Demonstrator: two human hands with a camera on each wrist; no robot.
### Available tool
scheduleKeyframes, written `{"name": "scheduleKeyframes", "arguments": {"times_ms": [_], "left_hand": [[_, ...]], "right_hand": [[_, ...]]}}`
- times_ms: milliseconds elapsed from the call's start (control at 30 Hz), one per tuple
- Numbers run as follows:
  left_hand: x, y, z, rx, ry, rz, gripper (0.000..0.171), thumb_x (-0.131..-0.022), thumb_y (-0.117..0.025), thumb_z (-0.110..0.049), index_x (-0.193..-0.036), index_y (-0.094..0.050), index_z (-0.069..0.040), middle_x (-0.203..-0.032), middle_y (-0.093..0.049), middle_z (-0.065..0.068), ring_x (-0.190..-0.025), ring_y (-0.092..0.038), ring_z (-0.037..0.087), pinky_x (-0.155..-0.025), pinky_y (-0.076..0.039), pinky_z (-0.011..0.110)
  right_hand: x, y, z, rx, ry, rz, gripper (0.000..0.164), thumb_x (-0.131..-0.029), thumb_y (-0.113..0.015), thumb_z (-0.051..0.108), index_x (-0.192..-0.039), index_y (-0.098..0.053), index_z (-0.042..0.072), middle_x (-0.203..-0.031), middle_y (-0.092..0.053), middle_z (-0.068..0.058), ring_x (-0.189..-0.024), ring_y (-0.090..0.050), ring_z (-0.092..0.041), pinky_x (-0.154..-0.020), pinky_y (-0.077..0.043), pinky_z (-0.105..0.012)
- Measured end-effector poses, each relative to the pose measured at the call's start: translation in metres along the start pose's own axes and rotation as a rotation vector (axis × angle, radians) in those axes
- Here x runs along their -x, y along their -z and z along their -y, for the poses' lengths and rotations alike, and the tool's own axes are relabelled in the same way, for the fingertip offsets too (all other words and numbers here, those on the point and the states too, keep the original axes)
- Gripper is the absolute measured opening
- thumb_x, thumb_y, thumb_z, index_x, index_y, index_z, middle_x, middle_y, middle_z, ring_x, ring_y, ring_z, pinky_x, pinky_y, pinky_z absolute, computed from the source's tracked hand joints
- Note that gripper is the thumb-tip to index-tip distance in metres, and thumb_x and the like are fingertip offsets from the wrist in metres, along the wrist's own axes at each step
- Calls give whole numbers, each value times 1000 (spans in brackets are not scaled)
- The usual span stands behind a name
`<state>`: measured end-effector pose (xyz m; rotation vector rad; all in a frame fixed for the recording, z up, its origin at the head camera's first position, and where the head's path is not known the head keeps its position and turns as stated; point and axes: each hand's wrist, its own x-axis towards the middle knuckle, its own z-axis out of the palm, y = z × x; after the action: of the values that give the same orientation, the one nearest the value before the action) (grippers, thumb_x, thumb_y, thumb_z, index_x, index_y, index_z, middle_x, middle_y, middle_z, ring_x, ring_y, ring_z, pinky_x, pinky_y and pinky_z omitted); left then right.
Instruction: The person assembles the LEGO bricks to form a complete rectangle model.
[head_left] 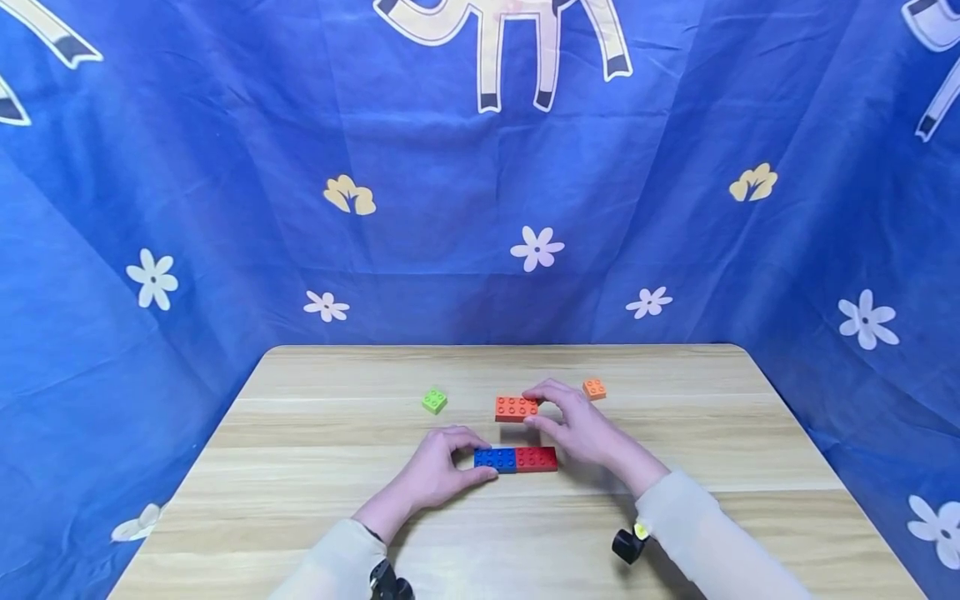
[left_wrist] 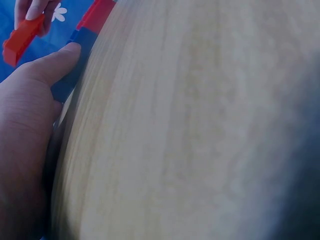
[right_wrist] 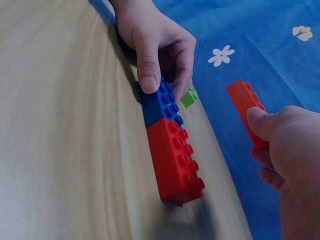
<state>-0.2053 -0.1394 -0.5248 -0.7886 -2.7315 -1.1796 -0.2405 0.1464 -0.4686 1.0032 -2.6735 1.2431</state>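
Note:
My left hand [head_left: 442,468] grips the left end of a blue toy brick [head_left: 495,460], thumb on the near side and fingers on the far side. Against the blue brick's right end sits a red brick [head_left: 536,459], the two in one straight row on the table. Above and beyond that row, my right hand [head_left: 573,423] pinches an orange-red brick [head_left: 516,408] by its right end, studs upward. In the right wrist view this orange-red brick [right_wrist: 245,105] is held up off the table, between thumb and fingers.
A small lime-green brick [head_left: 434,401] lies toward the back left of the wooden table [head_left: 300,433]. Beyond my right hand lies a small orange brick [head_left: 595,388]. A blue patterned cloth [head_left: 450,192] hangs behind the table and at both sides.

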Motion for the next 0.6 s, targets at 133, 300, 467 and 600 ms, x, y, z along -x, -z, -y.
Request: {"name": "scheduleKeyframes", "arguments": {"times_ms": [133, 300, 467, 600], "left_hand": [[-1, 0, 0, 3, -12, -5, 40, -82, -92, -42, -113, -81, -19, -109, -74, -11, -106, -66, 12, -102, -50, 45], [-1, 1, -1, 4, -18, -8, 37, -82, -93, -41, -112, -81, -21, -107, -74, -15, -104, -66, 9, -100, -50, 43], [-1, 1, -1, 3, -21, -9, 35, -83, -93, -40, -111, -81, -22, -106, -73, -16, -103, -66, 7, -99, -50, 41], [-1, 1, -1, 0, -26, -12, 35, -83, -92, -41, -111, -81, -22, -106, -73, -15, -104, -66, 8, -99, -51, 42]], "right_hand": [[4, -3, 1, -6, -1, 7, 39, -103, -73, 28, -139, -66, 14, -133, -66, 7, -128, -60, -14, -111, -48, -43], [9, -7, -1, -3, 8, 11, 38, -103, -73, 27, -138, -67, 13, -132, -66, 8, -128, -59, -13, -111, -48, -43], [13, -9, -2, 2, 25, 14, 40, -103, -73, 26, -138, -66, 7, -132, -66, 6, -127, -59, -14, -111, -48, -44], [16, -10, -1, -12, 22, 19, 41, -103, -73, 25, -138, -66, 5, -132, -66, 6, -127, -60, -14, -111, -48, -44]]}}
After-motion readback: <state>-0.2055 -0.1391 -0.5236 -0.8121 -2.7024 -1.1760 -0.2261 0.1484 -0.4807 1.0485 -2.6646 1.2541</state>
